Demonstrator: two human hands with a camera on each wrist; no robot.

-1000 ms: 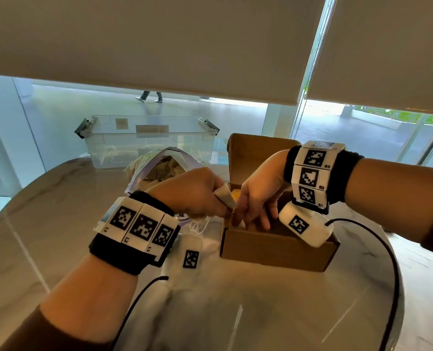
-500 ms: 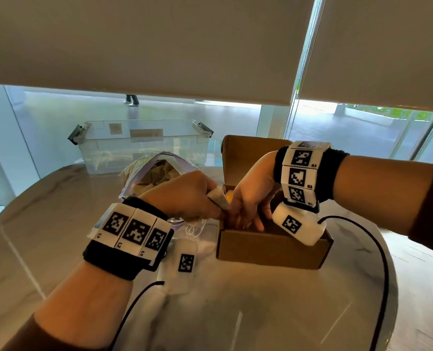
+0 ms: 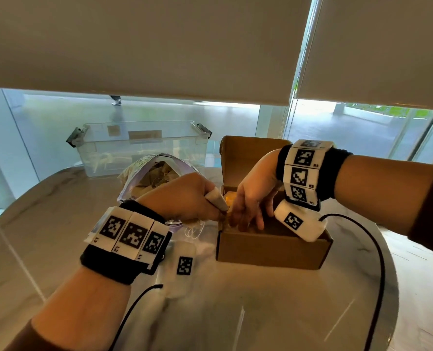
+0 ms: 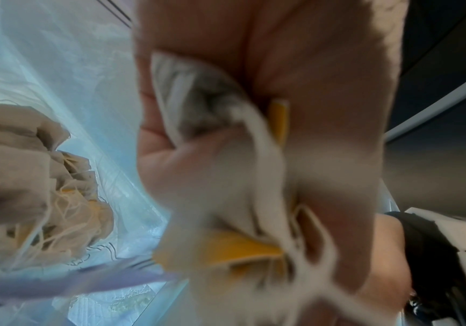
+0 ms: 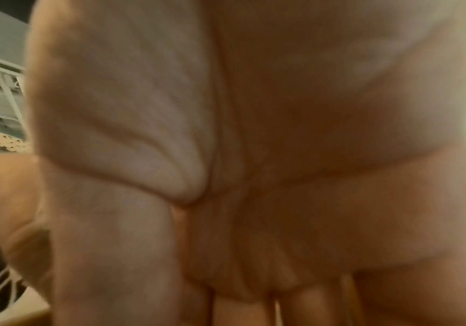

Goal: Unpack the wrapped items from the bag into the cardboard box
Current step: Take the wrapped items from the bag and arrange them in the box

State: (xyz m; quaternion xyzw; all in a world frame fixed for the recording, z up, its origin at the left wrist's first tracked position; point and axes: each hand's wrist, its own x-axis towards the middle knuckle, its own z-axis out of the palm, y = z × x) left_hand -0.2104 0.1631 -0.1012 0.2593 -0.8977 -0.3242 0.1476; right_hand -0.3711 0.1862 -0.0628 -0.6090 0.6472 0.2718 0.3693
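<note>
The open cardboard box stands on the table with its lid up. My left hand hovers at the box's left edge and grips a small bundle of pale wrapped items, whose white strings and yellow tags show in the left wrist view. My right hand reaches down into the left end of the box, fingers straight and spread, right beside the left hand. A yellow item shows inside the box. Behind the left hand the clear bag lies open with more wrapped items.
A clear plastic bin with latches stands at the table's far edge by the window. Black cables run from both wrists across the marble table. The table's rounded rim curves past the right of the box.
Both hands stay at the box's left end. The right hand's fingers have sunk slightly deeper into the box, and the left hand still holds its bundle.
</note>
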